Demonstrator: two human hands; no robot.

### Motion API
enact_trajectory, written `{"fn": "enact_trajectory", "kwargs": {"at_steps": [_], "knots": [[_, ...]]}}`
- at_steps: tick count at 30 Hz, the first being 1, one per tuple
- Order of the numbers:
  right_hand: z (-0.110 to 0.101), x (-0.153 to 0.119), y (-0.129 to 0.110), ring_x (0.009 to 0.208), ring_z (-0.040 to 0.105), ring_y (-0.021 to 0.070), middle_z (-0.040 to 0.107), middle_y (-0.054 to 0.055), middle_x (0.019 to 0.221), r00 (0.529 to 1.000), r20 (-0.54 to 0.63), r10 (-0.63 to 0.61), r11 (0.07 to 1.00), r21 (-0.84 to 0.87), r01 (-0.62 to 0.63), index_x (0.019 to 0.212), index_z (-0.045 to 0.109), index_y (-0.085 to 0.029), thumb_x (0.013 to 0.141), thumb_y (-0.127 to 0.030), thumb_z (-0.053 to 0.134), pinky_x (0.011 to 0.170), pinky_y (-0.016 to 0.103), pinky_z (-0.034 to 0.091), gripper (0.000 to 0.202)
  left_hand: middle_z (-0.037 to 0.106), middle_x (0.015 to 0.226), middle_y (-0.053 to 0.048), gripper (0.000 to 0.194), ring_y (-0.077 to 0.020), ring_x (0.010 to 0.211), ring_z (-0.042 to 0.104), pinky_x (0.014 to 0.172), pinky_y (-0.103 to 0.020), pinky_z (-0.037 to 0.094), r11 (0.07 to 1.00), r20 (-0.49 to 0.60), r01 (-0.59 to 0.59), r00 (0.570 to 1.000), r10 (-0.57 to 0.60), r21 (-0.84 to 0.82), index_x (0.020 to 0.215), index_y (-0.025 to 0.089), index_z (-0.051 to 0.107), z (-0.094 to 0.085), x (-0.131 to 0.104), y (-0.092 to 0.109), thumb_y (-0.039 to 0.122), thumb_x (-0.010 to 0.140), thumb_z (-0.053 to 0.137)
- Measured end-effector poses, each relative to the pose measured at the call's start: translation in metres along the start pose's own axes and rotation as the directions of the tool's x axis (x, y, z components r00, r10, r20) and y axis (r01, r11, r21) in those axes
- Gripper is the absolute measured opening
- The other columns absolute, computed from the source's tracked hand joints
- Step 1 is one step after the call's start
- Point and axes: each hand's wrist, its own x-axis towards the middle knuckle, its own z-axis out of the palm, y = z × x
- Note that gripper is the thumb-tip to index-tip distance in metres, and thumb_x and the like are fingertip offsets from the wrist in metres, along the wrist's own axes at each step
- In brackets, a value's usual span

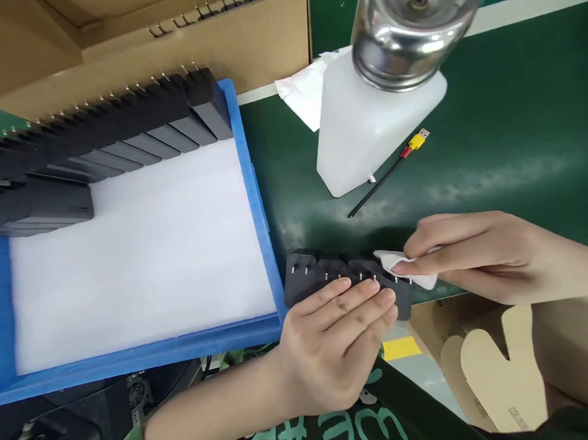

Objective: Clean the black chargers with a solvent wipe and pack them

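**Right of the blue tray (168, 354), a white cloth (425, 281) at the metal prongs (294, 270)**

Close by the tray's right wall, dark plug blocks (315, 287) sit side by side in a short row on the green table (524, 160), prongs up. The left hand (339, 347) lies over them, fingers straight and close together, fingertips resting on the row. At the end of the row farthest from the tray, the right hand (489, 253) pinches the white cloth between thumb and fingers, up against the last prongs. Other blocks (180, 135) line the tray's far side, and a white bottle (363, 125) is off to the tray's right. The step in hand looks like wiping the upturned faces. The next move seems to call for a light stroke around the prongs, the left hand bearing down enough that nothing slides.
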Motion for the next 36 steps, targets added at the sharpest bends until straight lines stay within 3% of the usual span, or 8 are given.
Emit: {"fn": "enact_trajectory", "kwargs": {"at_steps": [5,8,10,15,18,23,31,36], "knots": [[-0.006,-0.019,-0.003,0.066,0.07,0.0111,0.074,0.007,0.094,0.996,-0.01,0.089,0.995,-0.052,-0.089,0.119,0.075,-0.032,0.091,-0.014,0.061,0.053,0.018,0.052,0.036,0.076,0.119,0.0,0.026,-0.0141,0.118,0.069,0.115,-0.028,0.048,0.999,0.013,-0.028,1.0,0.029,-0.045,0.109,0.012,0.074,0.002,-0.003,0.0,0.012,0.099,0.05],[-0.007,-0.003,-0.014,0.068,0.068,0.0096,0.072,0.006,0.096,0.987,-0.159,0.01,0.974,-0.223,-0.046,0.123,0.073,-0.031,0.092,-0.015,0.06,0.052,0.017,0.052,0.037,0.076,0.119,-0.002,0.026,-0.0183,0.117,0.07,0.11,-0.032,0.054,0.999,0.043,-0.042,0.998,0.043,-0.01,0.107,0.011,0.074,-0.003,-0.001,0.002,0.012,0.097,0.051],[-0.002,0.021,-0.02,0.075,0.067,0.0096,0.07,0.005,0.099,0.978,-0.198,-0.059,0.961,-0.278,0.002,0.127,0.071,-0.03,0.092,-0.011,0.059,0.058,0.019,0.053,0.042,0.075,0.121,-0.004,0.029,-0.0216,0.119,0.069,0.109,-0.035,0.054,0.997,0.086,-0.08,0.993,0.079,0.0,0.108,0.011,0.075,-0.012,0.001,0.001,0.012,0.098,0.048],[0.017,0.085,-0.015,0.085,0.068,0.0113,0.069,0.005,0.103,0.992,0.015,-0.124,0.982,-0.144,0.125,0.126,0.07,-0.026,0.096,-0.012,0.054,0.07,0.022,0.055,0.036,0.074,0.122,-0.005,0.032,-0.0225,0.12,0.068,0.106,-0.036,0.057,0.985,0.165,-0.172,0.971,0.171,-0.008,0.111,0.009,0.073,-0.033,0.0,-0.016,0.012,0.1,0.044],[0.024,0.101,-0.006,0.084,0.067,0.0112,0.068,0.005,0.099,0.983,0.145,-0.116,0.991,-0.05,0.125,0.114,0.074,-0.022,0.1,-0.017,0.052,0.072,0.023,0.055,0.027,0.077,0.115,-0.003,0.021,-0.0188,0.114,0.071,0.103,-0.032,0.059,0.99,0.106,-0.129,0.985,0.134,-0.053,0.107,0.009,0.073,-0.031,-0.004,-0.025,0.011,0.097,0.055],[0.021,0.094,-0.001,0.091,0.068,0.0114,0.069,0.005,0.103,0.962,0.258,-0.087,0.993,-0.055,0.104,0.11,0.073,-0.021,0.101,-0.017,0.049,0.078,0.023,0.057,0.027,0.079,0.108,-0.002,0.014,-0.0139,0.109,0.073,0.104,-0.027,0.057,0.991,0.025,-0.048,0.998,0.051,-0.125,0.104,0.01,0.074,-0.021,-0.005,-0.026,0.01,0.095,0.062],[0.007,0.069,-0.004,0.101,0.067,0.0137,0.069,0.008,0.111,0.957,0.291,-0.001,1.0,0.028,-0.007,0.121,0.07,-0.02,0.099,-0.013,0.052,0.084,0.024,0.055,0.029,0.078,0.109,-0.002,0.017,-0.0132,0.107,0.074,0.102,-0.027,0.058,0.989,0.033,-0.02,0.999,0.025,-0.147,0.102,0.01,0.074,-0.023,-0.004,-0.024,0.011,0.098,0.057],[-0.001,0.058,-0.007,0.108,0.065,0.0115,0.068,0.009,0.119,0.951,0.306,0.041,0.999,-0.043,-0.029,0.123,0.07,-0.016,0.097,-0.009,0.053,0.089,0.021,0.053,0.031,0.077,0.113,-0.002,0.024,-0.0151,0.113,0.071,0.104,-0.029,0.058,0.987,0.078,-0.036,0.996,0.049,-0.159,0.107,0.01,0.073,-0.026,-0.005,-0.026,0.01,0.101,0.05]]}}
